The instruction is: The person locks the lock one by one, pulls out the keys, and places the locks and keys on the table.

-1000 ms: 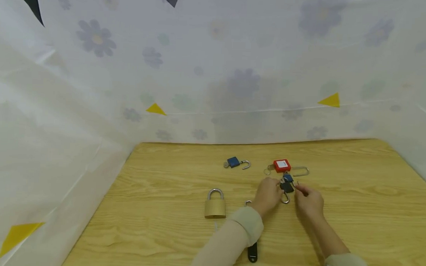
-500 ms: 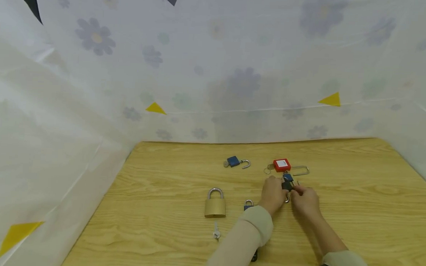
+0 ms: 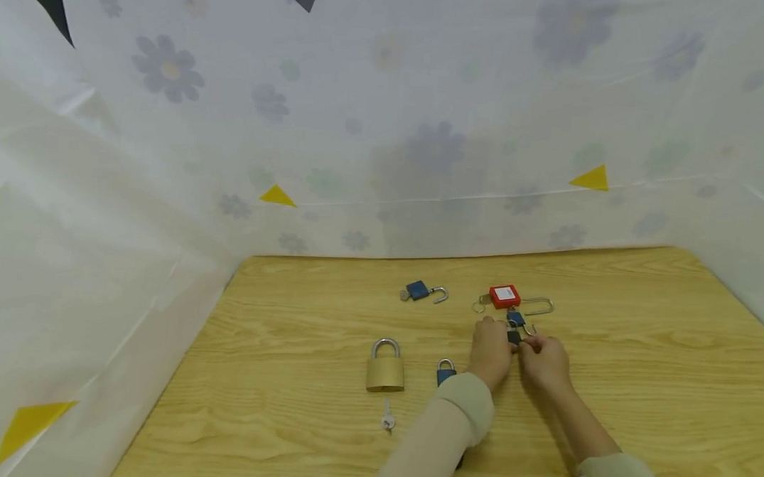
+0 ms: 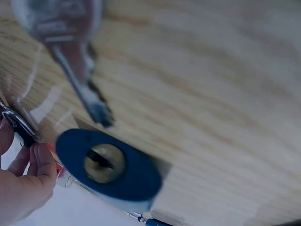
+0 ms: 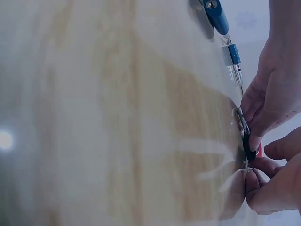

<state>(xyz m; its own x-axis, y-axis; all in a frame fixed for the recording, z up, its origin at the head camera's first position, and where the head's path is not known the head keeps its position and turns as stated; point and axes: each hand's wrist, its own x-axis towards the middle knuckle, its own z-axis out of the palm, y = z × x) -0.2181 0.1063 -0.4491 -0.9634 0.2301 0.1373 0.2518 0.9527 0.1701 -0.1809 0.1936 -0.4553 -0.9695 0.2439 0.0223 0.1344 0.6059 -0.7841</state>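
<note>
My left hand [image 3: 491,350] grips a small black padlock [image 3: 514,337] above the right part of the table. In the right wrist view the padlock [image 5: 249,147] lies between its thumb and fingers. My right hand [image 3: 546,361] meets the padlock's right side, pinching a thin metal piece [image 5: 246,165], probably a key; most of it is hidden. Just beyond the hands lies a blue padlock [image 3: 516,319] with its shackle open. A red padlock [image 3: 505,296] with a long open shackle is behind that.
Back left of the hands lies an open blue padlock [image 3: 418,290] with a key. A brass padlock [image 3: 385,374] stands left, a silver key [image 3: 387,421] before it. Another blue padlock [image 3: 446,374] sits beside my left sleeve [image 3: 464,406], which partly covers a black object [image 3: 460,461].
My left hand has shifted slightly right and now covers the black padlock's shackle. My right hand has moved left, up against the padlock. The silver key has come into view from behind the sleeve.
</note>
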